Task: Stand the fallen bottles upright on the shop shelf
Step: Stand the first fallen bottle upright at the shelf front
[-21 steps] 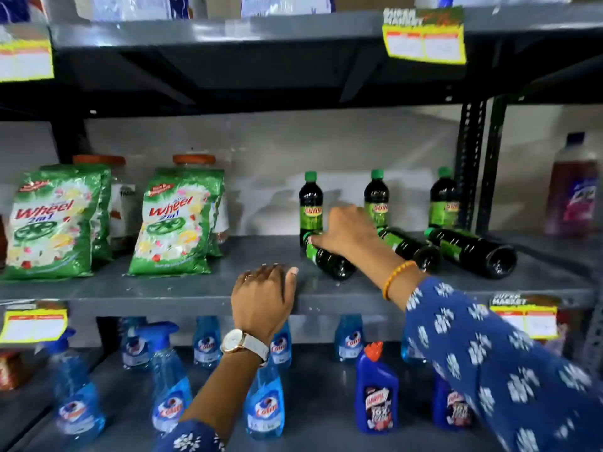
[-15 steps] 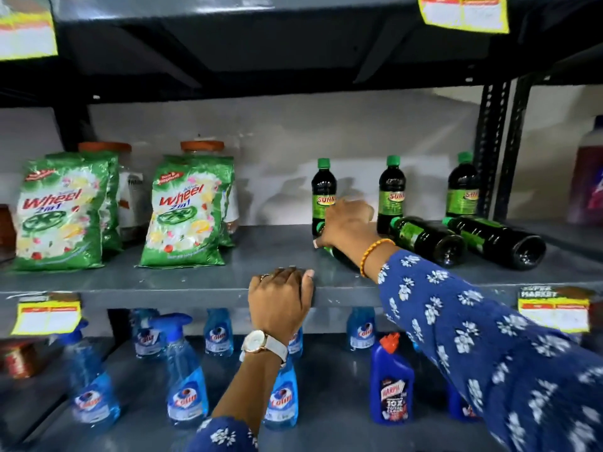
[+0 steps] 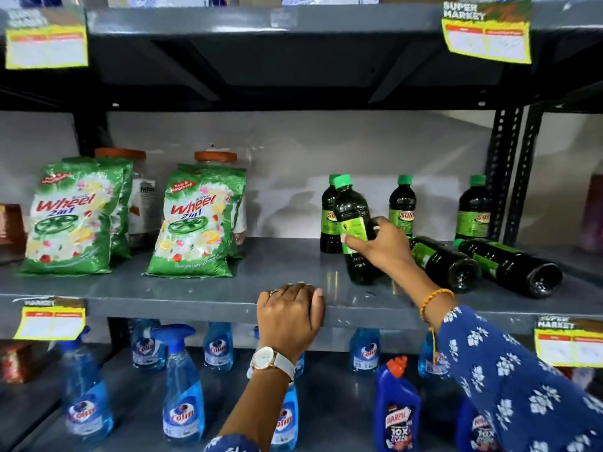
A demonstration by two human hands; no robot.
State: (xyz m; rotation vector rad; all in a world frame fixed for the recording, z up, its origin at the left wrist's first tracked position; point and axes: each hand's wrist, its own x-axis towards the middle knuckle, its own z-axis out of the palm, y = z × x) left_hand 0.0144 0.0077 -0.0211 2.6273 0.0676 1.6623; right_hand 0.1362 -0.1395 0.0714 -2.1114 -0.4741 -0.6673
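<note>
My right hand (image 3: pixel 380 247) grips a dark bottle with a green cap (image 3: pixel 350 210), nearly upright and tilted slightly left, its base on the grey middle shelf (image 3: pixel 202 288). Three matching bottles stand upright at the back: one (image 3: pixel 327 220) just behind the held one, one (image 3: pixel 402 205) in the middle, one (image 3: pixel 473 210) by the upright post. Two more bottles lie on their sides to the right, one (image 3: pixel 445 262) beside my wrist and one (image 3: pixel 512 267) further right, bases toward me. My left hand (image 3: pixel 288 316) clasps the shelf's front edge.
Two green detergent bags (image 3: pixel 76 220) (image 3: pixel 197 223) stand on the left of the shelf with orange-lidded jars (image 3: pixel 215 157) behind. The lower shelf holds blue spray bottles (image 3: pixel 182 386) and dark blue cleaner bottles (image 3: pixel 396 409). Yellow price tags (image 3: pixel 486 35) hang from shelf edges.
My right hand has lifted the leftmost fallen bottle from lying flat to almost upright. My left hand stays on the shelf edge. The camera has shifted slightly.
</note>
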